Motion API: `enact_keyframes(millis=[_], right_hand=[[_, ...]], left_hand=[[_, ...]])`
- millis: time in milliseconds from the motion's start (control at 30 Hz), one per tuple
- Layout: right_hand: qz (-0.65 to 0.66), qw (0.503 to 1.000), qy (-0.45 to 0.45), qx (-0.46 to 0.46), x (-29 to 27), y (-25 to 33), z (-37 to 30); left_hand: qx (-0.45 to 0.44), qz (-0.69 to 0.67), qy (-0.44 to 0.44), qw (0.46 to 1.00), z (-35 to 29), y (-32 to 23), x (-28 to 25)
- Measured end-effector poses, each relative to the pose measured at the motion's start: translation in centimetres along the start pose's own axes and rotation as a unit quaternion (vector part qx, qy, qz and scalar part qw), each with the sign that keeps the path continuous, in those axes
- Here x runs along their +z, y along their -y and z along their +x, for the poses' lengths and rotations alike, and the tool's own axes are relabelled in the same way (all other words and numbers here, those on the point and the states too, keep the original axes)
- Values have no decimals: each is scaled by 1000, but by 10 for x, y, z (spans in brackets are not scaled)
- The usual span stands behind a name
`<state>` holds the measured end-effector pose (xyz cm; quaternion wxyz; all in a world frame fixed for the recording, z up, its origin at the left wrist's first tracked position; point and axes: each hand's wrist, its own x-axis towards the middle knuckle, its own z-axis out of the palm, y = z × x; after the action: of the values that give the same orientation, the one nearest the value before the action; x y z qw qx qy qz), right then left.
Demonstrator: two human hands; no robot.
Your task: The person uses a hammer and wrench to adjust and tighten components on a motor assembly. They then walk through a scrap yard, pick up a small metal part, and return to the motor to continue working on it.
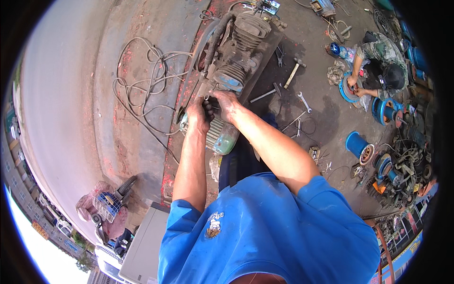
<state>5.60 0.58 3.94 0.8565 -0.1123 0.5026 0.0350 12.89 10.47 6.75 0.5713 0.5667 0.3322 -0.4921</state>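
Observation:
My two hands are close together over a dirty air compressor, between its finned cylinder [230, 75] and the green finned electric motor [221, 135]. The fingers of my left hand [199, 115] are curled in, with blackened tips. My right hand [226, 104] bends in from the other side, its thumb and fingers near the left fingertips. A small pale bit shows between the hands, too small to name. A second finned cylinder [250, 29] stands farther along the machine. Beside it runs a dark ribbed hose [217, 39].
Right of the machine lie hammers [294, 73], pliers [280, 56], and wrenches [304, 102]. A long cable [151, 85] lies tangled at the left. A co-worker [383, 61] crouches at the far right over blue round parts [349, 90]. A parked motorbike [112, 203] stands lower left.

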Motion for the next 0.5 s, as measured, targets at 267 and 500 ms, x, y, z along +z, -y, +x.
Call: enact_keyframes(millis=[267,500], right_hand=[[62,997,-29,-19,10,12,-6],[91,996,-25,-6,12,6,-6]], left_hand=[[480,605,-160,615,-46,8,14],[603,679,-66,413,-33,0,-4]])
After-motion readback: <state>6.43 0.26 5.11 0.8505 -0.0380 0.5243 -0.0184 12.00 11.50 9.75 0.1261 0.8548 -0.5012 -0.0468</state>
